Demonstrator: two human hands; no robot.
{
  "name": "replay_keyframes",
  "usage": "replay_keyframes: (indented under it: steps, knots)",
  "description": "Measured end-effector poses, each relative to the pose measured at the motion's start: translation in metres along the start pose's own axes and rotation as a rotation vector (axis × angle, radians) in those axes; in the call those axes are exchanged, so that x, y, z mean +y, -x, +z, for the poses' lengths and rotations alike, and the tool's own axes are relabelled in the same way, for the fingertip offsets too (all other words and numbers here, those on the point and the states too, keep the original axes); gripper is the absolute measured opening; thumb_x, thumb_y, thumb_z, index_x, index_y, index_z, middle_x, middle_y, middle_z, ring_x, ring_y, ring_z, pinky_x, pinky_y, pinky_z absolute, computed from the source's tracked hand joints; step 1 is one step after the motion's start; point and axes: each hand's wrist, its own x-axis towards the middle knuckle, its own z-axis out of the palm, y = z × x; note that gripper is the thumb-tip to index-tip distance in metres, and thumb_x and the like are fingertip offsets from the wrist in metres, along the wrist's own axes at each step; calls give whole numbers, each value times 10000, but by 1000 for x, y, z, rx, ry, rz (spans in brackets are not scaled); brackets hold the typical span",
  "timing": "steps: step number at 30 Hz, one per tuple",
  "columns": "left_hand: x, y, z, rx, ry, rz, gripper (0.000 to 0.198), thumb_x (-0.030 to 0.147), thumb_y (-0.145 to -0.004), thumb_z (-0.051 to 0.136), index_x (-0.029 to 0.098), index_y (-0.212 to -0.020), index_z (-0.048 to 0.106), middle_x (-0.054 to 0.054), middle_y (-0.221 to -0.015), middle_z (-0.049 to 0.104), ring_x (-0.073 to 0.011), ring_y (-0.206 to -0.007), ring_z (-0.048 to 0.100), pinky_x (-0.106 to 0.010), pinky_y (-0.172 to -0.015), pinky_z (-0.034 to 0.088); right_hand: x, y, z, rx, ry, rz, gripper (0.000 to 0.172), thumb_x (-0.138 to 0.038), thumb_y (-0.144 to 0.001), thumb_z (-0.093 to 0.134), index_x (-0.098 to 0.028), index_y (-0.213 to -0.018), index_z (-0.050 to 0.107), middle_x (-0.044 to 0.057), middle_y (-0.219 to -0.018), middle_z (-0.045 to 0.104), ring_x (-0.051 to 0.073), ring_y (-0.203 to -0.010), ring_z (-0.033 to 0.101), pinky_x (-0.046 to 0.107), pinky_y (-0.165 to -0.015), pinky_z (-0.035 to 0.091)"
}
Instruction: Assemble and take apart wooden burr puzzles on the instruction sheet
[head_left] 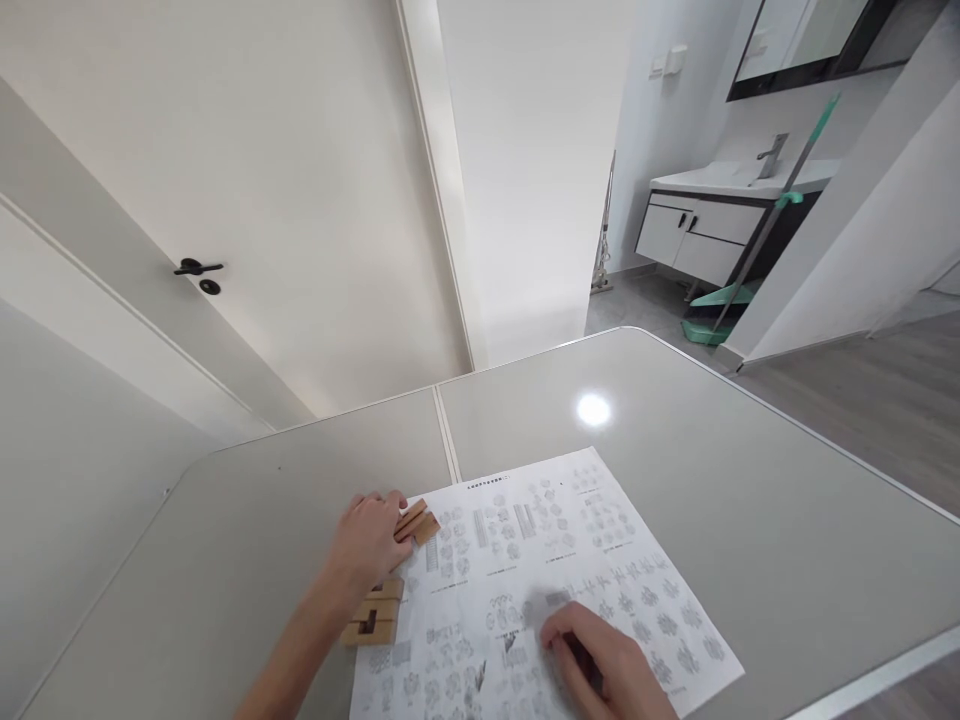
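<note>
My left hand (pixel 367 545) is closed around several small wooden pieces (pixel 418 523) at the upper left edge of a printed sheet (pixel 540 570). Just below that wrist lies a notched wooden block (pixel 379 618), with a dark slot in its top, partly over the paper's left edge. My right hand (pixel 604 660) rests on the lower part of the sheet, its fingers curled inward. Whatever those fingers hold, if anything, is hidden. Rows of small grey line drawings with short captions cover the sheet.
The pale grey table (pixel 720 480) has a metal rim and a seam (pixel 445 430) across its top. A white door (pixel 300 180) stands beyond it at the left. Past the far right corner are a sink cabinet (pixel 697 235) and a green broom and dustpan (pixel 709 330).
</note>
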Motion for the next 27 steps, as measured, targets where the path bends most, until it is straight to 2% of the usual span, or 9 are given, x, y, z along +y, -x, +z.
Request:
replay_keyframes:
  steps: [6,9,12,18,23,27]
  knots:
    - [12,0,-11,31,82,-8,256,272,-850,600,220,-1089,677,-71,-960,781,-275,-1022,691,-363,-956,458,-2,-1,0,19,-1,0,377,-432,-1080,351,-249,-921,640,17,-726,650,145,-521,521,237,-487,390]
    - [18,-2,-15,46,97,-23,264,352,-897,573,212,-1093,681,-90,-1019,776,-285,-1033,690,-361,-914,475,-4,-2,-1,31,-1,-6,374,-427,-1079,354,-247,-922,643,21,-745,658,150,-549,541,236,-510,404]
    - [17,-5,-15,46,50,-71,234,335,-923,543,203,-1060,680,-111,-1043,764,-284,-1020,694,-360,-893,477,-6,-2,-1,42,0,-4,378,-429,-1079,353,-248,-919,643,18,-741,652,150,-552,539,234,-522,407]
    - [4,-8,-2,4,-8,-120,194,190,-845,569,200,-1007,674,-118,-946,769,-303,-947,713,-373,-857,466,-5,-2,-1,16,3,19,369,-430,-1077,351,-256,-923,637,8,-738,649,154,-553,530,236,-522,394]
    - [0,-5,4,-10,21,-103,182,246,-836,565,225,-983,670,-95,-911,771,-291,-908,725,-346,-780,461,-2,-1,1,23,8,12,373,-435,-1079,350,-256,-918,635,7,-746,653,147,-540,528,239,-531,400]
    - [5,-1,-1,-32,32,-67,233,286,-803,620,208,-1018,664,-101,-919,770,-308,-944,716,-372,-858,458,0,-1,2,8,3,10,381,-436,-1080,329,-255,-930,629,15,-768,660,154,-555,546,243,-535,398]
